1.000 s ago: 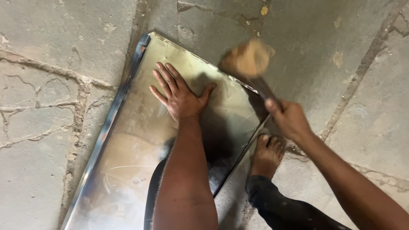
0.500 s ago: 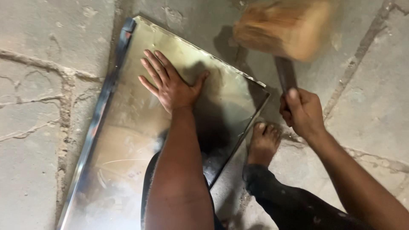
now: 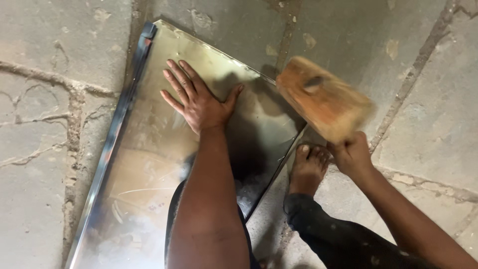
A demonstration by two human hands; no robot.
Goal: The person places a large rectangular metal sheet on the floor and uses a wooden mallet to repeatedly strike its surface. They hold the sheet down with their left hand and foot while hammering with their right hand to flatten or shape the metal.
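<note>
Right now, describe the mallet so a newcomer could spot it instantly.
Start at the shiny metal sheet lying on the cracked stone floor. At its right edge, above a bare foot, the right hand grips the wooden mallet. Its head is the only orange-brown wooden block there, with a dark handle hole in its face.

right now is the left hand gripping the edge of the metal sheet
No, the left hand lies flat, fingers spread, on the face of the metal sheet, away from its edges.
</note>
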